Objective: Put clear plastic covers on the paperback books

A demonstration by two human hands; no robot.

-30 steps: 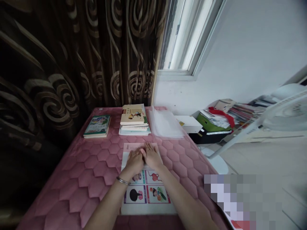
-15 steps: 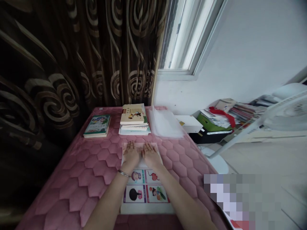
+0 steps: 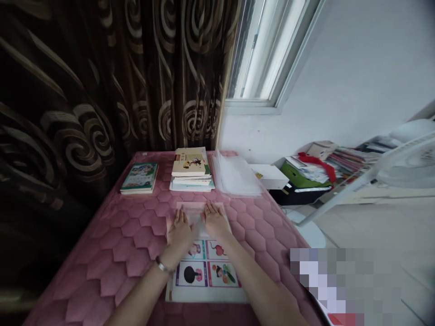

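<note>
A picture book (image 3: 204,295) with framed cartoon drawings lies flat on the pink padded surface in front of me. Over its far part is what looks like a clear plastic sheet (image 3: 200,232). My left hand (image 3: 181,233) rests at the book's left edge, fingers spread, the thumb toward the middle. Palm down on the far right part of the sheet is my right hand (image 3: 215,220), its fingers stretched out. Neither hand grips anything. My hands and forearms cover parts of the book. A bracelet (image 3: 163,265) circles my left wrist.
Beyond the hands stands a stack of books (image 3: 190,170). Left of it lie green-covered books (image 3: 140,178), and to its right, clear plastic sheets (image 3: 236,174). A patterned curtain (image 3: 142,77) hangs behind. On the right are a white fan (image 3: 340,199) and a box (image 3: 270,175).
My left hand has slid toward me and to the left, from the far part of the sheet to the book's left edge. My right hand has stayed nearly in place.
</note>
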